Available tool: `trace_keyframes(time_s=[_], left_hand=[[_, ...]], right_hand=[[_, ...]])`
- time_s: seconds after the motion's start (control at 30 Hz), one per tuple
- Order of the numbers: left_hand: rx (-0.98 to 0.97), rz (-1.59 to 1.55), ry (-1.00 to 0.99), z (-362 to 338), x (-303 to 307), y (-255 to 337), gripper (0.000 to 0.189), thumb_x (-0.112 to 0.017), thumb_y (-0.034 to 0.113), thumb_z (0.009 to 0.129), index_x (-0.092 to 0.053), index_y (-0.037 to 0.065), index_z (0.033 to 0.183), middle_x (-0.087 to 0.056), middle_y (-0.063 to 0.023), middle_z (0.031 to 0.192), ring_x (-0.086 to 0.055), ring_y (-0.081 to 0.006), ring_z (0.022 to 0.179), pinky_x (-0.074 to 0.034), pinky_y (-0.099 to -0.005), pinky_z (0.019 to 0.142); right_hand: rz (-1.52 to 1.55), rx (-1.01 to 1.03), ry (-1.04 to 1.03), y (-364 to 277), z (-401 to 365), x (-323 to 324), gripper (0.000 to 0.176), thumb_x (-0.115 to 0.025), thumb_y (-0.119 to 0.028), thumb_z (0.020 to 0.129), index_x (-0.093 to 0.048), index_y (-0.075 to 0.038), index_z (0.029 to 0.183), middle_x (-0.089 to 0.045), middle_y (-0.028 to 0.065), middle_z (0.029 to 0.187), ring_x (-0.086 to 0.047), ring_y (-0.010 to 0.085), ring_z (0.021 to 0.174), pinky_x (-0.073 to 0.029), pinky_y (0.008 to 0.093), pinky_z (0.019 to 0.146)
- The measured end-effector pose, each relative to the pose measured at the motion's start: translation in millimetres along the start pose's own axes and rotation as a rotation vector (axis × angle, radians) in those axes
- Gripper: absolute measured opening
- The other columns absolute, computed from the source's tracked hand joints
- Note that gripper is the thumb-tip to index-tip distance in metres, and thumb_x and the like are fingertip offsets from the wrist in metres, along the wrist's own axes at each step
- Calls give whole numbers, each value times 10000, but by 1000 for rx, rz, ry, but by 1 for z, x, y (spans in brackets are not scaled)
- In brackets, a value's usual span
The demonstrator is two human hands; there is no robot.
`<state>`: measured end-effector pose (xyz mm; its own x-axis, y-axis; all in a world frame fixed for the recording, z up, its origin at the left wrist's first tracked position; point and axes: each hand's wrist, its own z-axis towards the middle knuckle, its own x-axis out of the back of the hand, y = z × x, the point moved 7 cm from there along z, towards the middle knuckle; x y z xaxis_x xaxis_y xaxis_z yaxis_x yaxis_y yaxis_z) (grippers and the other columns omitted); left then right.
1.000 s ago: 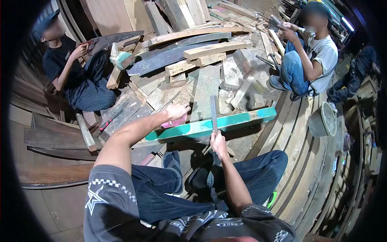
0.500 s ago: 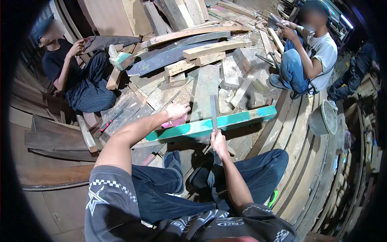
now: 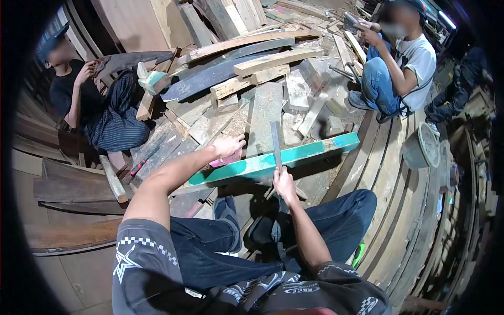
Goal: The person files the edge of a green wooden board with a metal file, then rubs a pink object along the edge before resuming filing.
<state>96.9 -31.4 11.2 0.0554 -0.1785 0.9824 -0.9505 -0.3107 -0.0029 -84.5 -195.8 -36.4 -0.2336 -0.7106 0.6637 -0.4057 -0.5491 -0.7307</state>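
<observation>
My left hand is closed with bent fingers over a pink block, just behind the green-painted wooden beam. My right hand grips the lower end of a flat grey metal bar. The bar stands out away from me and crosses over the beam. The beam lies crosswise in front of my knees, its left end partly behind my left forearm. Beyond it lies a pale plank with wood dust on it.
A person at the left holds a dark board. Another person at the right holds a grey object. Curved and straight timbers lie ahead. A red-handled tool lies left, a bucket right.
The view has shifted slightly. The metal bar leans a little more to the left at its far end. The left person's dark board has moved slightly. Both my hands keep nearly the same positions.
</observation>
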Motion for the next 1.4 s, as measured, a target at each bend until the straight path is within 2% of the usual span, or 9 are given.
trace_keyframes(time_s=[0.27,0.5,0.7,0.83,0.87,1.07,1.2,1.3,1.4], left_hand=[[56,6,-23,2,2,1,384,-500,99,874,-532,36,1251,-489,-151,1361,-700,-342,837,-589,-458,692],[81,-23,-76,1,6,4,387,-494,79,860,-522,23,1242,-499,-186,1335,-670,-381,957,-559,-484,799],[128,-156,-66,2,-2,-3,372,-459,99,911,-492,31,1275,-464,-202,1328,-636,-405,1017,-552,-494,834],[101,-126,-106,-1,-2,0,405,-428,111,936,-465,46,1334,-406,-218,1368,-637,-413,1000,-552,-493,848],[74,-128,-39,0,-7,-1,378,-431,117,932,-480,39,1299,-393,-232,1358,-647,-420,967,-550,-504,839],[24,-111,-14,1,-4,4,304,-433,135,933,-496,27,1210,-438,-237,1301,-657,-420,904,-544,-529,804],[23,-104,-52,-2,12,13,315,-419,150,937,-509,19,1209,-486,-205,1273,-658,-406,907,-545,-520,806],[-26,-62,29,0,5,12,327,-429,157,929,-534,22,1208,-519,-178,1248,-661,-392,907,-551,-500,799],[-18,-23,-40,2,2,12,338,-443,161,922,-559,24,1208,-541,-166,1250,-666,-379,900,-556,-475,783]], right_hand=[[-2,-11,-11,-1,-1,1,428,-401,-351,1011,-525,58,1011,-635,354,819,-623,529,836,-490,607,752],[19,-37,-41,2,1,-2,427,-404,-349,1006,-521,62,1019,-633,363,838,-622,531,863,-492,599,779],[-2,-28,-21,2,0,-1,428,-403,-348,1006,-524,62,1027,-636,364,847,-625,528,867,-491,599,785],[-13,-22,-30,1,0,0,430,-402,-346,1006,-528,64,1029,-636,362,828,-628,528,851,-496,598,769],[-17,-5,-9,3,1,-2,425,-401,-344,1007,-526,62,1021,-635,358,814,-627,530,841,-498,597,759],[24,-7,-21,-1,-2,1,420,-410,-342,1003,-522,62,1006,-631,359,810,-622,531,836,-491,602,757],[21,-8,-4,2,-1,-1,418,-410,-342,1003,-521,61,1010,-632,359,817,-622,530,843,-489,603,762],[14,-30,-15,2,-1,-1,419,-407,-343,1004,-522,60,1014,-632,360,825,-622,529,849,-487,603,768],[17,-38,-21,5,1,-3,426,-407,-346,1005,-527,62,1018,-632,362,836,-621,529,858,-485,604,772]])
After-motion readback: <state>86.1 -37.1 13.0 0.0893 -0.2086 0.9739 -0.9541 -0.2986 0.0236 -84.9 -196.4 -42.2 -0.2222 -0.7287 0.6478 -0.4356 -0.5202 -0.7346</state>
